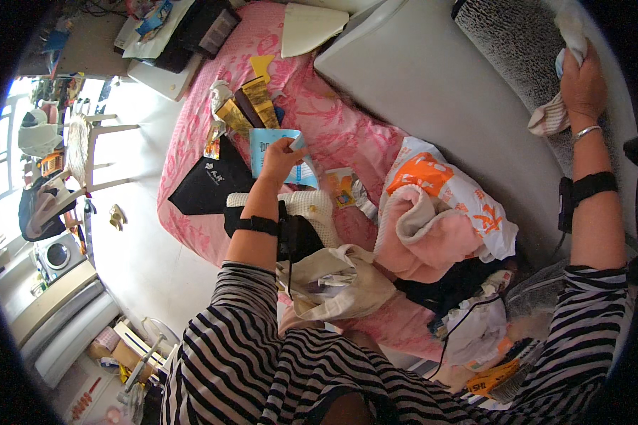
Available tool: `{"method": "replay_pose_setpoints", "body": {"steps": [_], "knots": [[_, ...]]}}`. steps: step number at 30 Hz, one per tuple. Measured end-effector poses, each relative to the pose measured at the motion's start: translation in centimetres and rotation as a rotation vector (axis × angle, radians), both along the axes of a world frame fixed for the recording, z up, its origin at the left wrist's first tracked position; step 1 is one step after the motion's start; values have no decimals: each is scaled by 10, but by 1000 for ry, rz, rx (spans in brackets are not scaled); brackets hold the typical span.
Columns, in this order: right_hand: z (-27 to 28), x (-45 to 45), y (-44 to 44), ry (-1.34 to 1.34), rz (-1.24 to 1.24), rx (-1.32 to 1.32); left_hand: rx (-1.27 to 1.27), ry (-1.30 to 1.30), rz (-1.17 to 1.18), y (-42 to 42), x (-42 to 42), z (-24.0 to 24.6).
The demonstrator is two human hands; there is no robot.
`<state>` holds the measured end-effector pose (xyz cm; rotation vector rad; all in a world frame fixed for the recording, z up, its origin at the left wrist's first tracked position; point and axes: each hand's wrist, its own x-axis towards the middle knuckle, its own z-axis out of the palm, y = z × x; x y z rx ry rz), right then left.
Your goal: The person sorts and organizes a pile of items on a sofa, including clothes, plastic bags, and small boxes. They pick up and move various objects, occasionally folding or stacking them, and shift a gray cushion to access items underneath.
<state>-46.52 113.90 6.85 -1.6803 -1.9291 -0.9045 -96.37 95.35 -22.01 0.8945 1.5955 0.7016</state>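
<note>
My left hand pinches the right part of a light blue printed sheet or packet, which bears writing. Just left of it lies a black fabric bag, and a cream waffle-knit cloth is partly behind my forearm. Off to the far right, my right hand grips a bundle of light cloth, with a white part sticking out above and a striped sock-like end hanging below. That bundle is over a dark grey textured cushion. My fingertips there are partly hidden.
Pink patterned fabric spreads beneath gold-and-dark packaging strips, a white-orange plastic bag, pink fleece and a cream cloth bag. A grey padded surface borders it. Leftward stand a white chair and a washing machine.
</note>
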Motion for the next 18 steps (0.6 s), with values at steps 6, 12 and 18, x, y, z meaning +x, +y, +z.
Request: {"method": "replay_pose_setpoints", "body": {"steps": [6, 12, 18], "knots": [[-2, 7, 0, 35, 0, -13, -43, -92, 76, -7, -5, -13], [-3, 12, 1, 32, -64, -35, -26, -290, 190, -14, 1, -22], [-3, 11, 2, 20, -67, -17, -14, -330, 221, -15, -10, -15]]}}
